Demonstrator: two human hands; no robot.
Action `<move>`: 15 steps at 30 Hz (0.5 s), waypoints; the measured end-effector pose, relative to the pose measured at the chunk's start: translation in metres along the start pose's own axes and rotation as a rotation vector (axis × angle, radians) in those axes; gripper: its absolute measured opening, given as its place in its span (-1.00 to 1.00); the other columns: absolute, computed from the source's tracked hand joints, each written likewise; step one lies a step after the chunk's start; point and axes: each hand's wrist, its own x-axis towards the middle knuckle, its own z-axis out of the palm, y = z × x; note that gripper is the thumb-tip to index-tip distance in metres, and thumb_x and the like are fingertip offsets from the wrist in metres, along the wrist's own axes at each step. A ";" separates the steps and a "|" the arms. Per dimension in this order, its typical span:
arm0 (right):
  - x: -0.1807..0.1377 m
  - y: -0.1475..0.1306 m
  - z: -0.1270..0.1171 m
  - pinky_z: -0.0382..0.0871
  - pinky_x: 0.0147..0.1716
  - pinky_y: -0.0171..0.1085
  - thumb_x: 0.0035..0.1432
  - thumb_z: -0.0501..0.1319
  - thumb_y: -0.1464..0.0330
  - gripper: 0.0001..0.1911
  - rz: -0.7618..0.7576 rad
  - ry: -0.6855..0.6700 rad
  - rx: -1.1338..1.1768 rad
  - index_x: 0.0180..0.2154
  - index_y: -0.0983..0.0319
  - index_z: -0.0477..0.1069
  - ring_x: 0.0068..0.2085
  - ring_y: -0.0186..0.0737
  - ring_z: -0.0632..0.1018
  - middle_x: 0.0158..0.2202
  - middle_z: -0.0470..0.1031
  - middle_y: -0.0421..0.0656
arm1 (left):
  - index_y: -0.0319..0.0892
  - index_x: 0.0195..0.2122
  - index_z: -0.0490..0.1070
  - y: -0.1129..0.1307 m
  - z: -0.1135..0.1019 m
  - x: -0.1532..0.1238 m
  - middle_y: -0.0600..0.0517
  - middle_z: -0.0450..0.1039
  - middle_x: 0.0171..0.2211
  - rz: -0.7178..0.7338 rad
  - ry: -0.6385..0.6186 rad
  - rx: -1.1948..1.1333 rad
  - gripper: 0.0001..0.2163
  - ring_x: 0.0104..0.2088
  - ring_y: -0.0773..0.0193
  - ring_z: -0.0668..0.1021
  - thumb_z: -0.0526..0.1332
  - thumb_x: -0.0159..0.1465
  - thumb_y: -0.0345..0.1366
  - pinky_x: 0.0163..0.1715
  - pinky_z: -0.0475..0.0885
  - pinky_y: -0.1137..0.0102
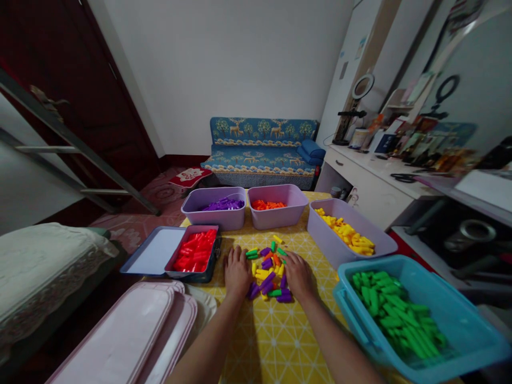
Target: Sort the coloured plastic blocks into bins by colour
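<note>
A loose pile of small tube-shaped plastic pieces (267, 277) in purple, yellow, green and orange lies on the yellow patterned tablecloth (273, 342). My left hand (238, 271) rests flat at the pile's left edge, fingers stretched forward. At the right edge my right hand (299, 274) lies palm down with its fingers extended, close to the nearest pieces. Neither hand visibly grips a piece. Around them stand containers of sorted colours: a red-filled box (171, 270), a purple-filled bin (216, 217), an orange-filled bin (276, 217), a yellow-filled bin (323, 233) and a green-filled blue tub (452, 298).
Pale pink lids (120, 330) are stacked at the front left. The red box's lid (154, 250) lies folded back to its left. Beyond the table are a blue patterned sofa (262, 156), a metal ladder (96, 165) and a cluttered white dresser (368, 181).
</note>
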 end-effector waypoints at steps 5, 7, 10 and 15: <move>-0.003 0.003 0.003 0.31 0.08 -0.18 0.19 0.06 0.52 -0.59 0.026 0.075 0.088 -0.01 0.14 0.51 0.01 -0.15 0.45 -0.01 0.51 -0.08 | -0.21 0.19 0.36 -0.001 0.001 -0.001 -0.14 0.25 0.29 0.002 0.003 -0.005 -0.60 0.30 -0.05 0.24 0.06 0.33 -0.36 0.26 0.21 0.07; -0.004 0.005 0.005 0.32 0.05 -0.18 0.14 0.10 0.51 -0.63 0.056 0.096 0.169 -0.07 0.14 0.53 -0.02 -0.16 0.46 -0.06 0.53 -0.08 | -0.21 0.19 0.36 -0.002 0.003 -0.001 -0.14 0.24 0.29 -0.001 0.006 -0.012 -0.59 0.30 -0.05 0.24 0.06 0.32 -0.37 0.25 0.22 0.08; -0.004 0.005 0.006 0.37 -0.01 -0.16 0.08 0.17 0.41 -0.75 0.190 0.195 0.413 -0.20 0.16 0.55 -0.09 -0.16 0.51 -0.15 0.57 -0.09 | -0.21 0.20 0.35 -0.003 0.006 -0.001 -0.14 0.25 0.29 0.001 0.016 -0.030 -0.59 0.30 -0.05 0.24 0.06 0.33 -0.36 0.23 0.26 0.09; -0.004 -0.030 -0.028 0.42 -0.24 -0.22 -0.05 0.33 0.16 -0.62 0.579 0.502 1.071 -0.20 0.25 0.50 -0.23 -0.19 0.54 -0.23 0.58 -0.10 | -0.23 0.18 0.37 -0.002 0.003 0.001 -0.14 0.27 0.28 -0.002 0.009 -0.018 -0.59 0.29 -0.05 0.26 0.06 0.32 -0.37 0.23 0.26 0.10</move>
